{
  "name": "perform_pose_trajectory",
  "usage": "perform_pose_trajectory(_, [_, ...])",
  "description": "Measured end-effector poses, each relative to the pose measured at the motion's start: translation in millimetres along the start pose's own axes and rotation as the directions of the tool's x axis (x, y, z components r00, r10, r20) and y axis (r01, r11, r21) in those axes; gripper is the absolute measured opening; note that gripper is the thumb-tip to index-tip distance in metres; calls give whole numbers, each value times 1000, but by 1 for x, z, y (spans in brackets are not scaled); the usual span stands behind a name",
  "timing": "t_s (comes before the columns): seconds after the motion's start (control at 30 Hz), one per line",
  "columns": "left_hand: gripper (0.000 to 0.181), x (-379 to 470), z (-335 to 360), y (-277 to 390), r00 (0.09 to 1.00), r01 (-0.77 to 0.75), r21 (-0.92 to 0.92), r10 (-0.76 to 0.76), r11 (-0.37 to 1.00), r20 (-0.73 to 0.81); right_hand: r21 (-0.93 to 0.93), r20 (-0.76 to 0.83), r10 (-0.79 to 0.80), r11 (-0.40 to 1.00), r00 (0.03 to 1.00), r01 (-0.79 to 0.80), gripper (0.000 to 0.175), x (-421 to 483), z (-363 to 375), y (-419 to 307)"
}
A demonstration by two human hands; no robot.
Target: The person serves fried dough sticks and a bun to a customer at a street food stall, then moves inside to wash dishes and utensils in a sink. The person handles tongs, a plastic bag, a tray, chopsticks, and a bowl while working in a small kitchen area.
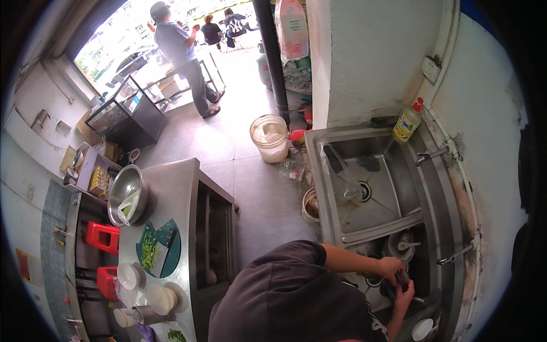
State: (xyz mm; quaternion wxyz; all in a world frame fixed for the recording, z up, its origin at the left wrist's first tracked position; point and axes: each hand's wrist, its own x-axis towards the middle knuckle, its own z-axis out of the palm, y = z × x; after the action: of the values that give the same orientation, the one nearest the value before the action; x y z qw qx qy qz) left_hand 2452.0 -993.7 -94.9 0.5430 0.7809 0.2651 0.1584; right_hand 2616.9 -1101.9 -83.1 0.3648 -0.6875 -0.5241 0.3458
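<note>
My left hand (391,268) and my right hand (404,293) are close together over the nearer basin (421,273) of a stainless steel double sink. Between them is a dark purple item (401,281), gripped by both. My fingers partly cover it, and I cannot tell whether it is cloth or something else. Just beyond my left hand, a metal bowl (391,247) sits in the basin with a white spoon (408,245) in it. A white bowl (423,329) rests at the sink's right end. One tap (455,254) reaches over this basin.
The other basin (384,171) holds a clear plastic bag (342,171); a detergent bottle (407,124) stands at its corner. Behind me, a steel worktable (171,184) carries a green cutting board (173,256) with chopped greens and a cleaver. A bucket (273,149) and a person (177,51) stand on the floor.
</note>
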Motion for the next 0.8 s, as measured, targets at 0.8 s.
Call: perform_pose_trajectory(0.8, [27, 21, -2, -47, 1000, 10, -398, -12, 917, -4, -190, -742, -100, 980, 663, -65, 51, 64, -107, 62])
